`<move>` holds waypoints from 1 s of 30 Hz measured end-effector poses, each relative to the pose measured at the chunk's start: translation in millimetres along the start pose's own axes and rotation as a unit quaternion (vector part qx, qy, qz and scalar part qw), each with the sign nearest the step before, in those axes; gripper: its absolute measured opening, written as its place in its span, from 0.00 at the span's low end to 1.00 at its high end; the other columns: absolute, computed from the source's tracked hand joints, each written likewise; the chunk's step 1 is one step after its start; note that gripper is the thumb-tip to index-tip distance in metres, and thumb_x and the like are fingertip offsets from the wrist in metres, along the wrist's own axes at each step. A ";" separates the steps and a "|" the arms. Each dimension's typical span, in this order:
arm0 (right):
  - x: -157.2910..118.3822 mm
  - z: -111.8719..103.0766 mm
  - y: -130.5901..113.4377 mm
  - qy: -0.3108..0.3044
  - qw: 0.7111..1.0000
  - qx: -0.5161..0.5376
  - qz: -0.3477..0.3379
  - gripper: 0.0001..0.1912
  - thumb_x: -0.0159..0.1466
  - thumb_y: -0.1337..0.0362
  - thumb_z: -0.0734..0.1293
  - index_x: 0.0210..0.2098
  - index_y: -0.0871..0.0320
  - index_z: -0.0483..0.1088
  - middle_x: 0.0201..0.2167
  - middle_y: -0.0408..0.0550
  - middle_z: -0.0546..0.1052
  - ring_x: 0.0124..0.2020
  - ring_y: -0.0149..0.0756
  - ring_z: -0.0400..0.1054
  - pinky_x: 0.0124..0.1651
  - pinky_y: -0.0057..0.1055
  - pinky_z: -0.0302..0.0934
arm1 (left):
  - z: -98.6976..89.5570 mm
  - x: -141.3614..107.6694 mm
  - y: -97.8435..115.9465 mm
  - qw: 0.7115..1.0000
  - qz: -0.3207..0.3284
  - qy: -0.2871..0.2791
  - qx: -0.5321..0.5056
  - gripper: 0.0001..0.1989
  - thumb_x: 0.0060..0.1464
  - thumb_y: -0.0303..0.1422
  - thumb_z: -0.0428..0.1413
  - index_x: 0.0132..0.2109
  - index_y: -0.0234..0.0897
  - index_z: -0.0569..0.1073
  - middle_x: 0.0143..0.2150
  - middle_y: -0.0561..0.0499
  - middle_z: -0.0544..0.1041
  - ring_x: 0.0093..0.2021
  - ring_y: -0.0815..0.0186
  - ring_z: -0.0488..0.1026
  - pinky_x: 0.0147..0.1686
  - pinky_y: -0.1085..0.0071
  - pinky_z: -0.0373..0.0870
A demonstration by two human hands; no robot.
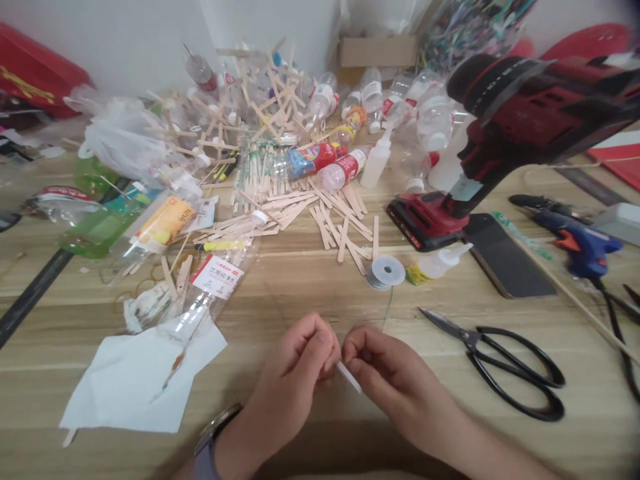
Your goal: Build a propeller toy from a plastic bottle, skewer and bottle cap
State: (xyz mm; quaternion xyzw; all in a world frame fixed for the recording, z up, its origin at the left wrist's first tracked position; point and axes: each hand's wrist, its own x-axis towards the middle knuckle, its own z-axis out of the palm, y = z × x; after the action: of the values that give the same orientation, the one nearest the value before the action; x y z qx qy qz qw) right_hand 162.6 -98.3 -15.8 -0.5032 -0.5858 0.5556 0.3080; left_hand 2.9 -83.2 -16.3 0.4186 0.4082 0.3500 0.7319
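Near the front of the table, my left hand (305, 360) is closed, its thumb pressed to the curled fingers. A narrow white stick (350, 378) juts out from under its fingertips, sloping down to the right. My right hand (390, 373) is pinched close beside it, thumb by the stick's upper end; what its fingertips grip is hidden. From a small spool (386, 272) beyond the hands, a thin greenish thread (389, 308) runs down behind my right hand. Black-handled scissors (493, 360) lie to the right, blades pointing to the far left.
A red cordless drill (500, 127) stands at right, near a phone (505, 253), a glue bottle (435, 263) and a blue glue gun (583, 240). Wooden sticks (300, 203) and plastic bottles (345, 167) crowd the back. White paper (135, 380) lies left under a cut bottle (210, 293).
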 end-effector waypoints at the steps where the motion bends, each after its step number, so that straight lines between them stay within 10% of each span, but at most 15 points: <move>1: -0.2 -0.2 0.3 0.013 1.000 0.002 -0.001 0.08 0.63 0.63 0.58 0.28 0.56 0.62 0.23 0.41 0.67 0.25 0.30 0.59 0.26 0.25 0.56 | -0.3 -0.1 -0.8 1.000 -0.001 -0.005 -0.012 0.19 0.64 0.41 0.47 0.27 0.38 0.59 0.24 0.58 0.57 0.24 0.72 0.53 0.25 0.73 0.52; 10: 0.6 -5.9 -0.4 0.117 0.988 -0.065 -0.081 0.07 0.62 0.67 0.61 0.36 0.57 0.70 0.25 0.43 0.73 0.26 0.32 0.68 0.30 0.27 0.63 | -1.2 -1.1 -2.3 0.999 0.011 -0.020 -0.025 0.18 0.64 0.40 0.47 0.27 0.38 0.60 0.24 0.58 0.58 0.24 0.72 0.54 0.25 0.73 0.53; 30: 2.2 -12.9 -3.3 0.074 0.946 -0.200 -0.243 0.10 0.63 0.74 0.63 0.35 0.54 0.72 0.32 0.44 0.81 0.33 0.33 0.75 0.35 0.29 0.65 | 1.2 -1.8 4.3 0.992 0.012 0.010 0.126 0.18 0.65 0.40 0.44 0.27 0.39 0.59 0.24 0.57 0.58 0.26 0.70 0.56 0.27 0.72 0.54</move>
State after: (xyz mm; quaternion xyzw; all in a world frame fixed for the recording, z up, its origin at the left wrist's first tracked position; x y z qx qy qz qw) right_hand 173.0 -91.4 -10.6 -0.4364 -0.7648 0.2969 0.3693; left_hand 2.5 -83.4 -11.5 0.5090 0.4512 0.3085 0.6649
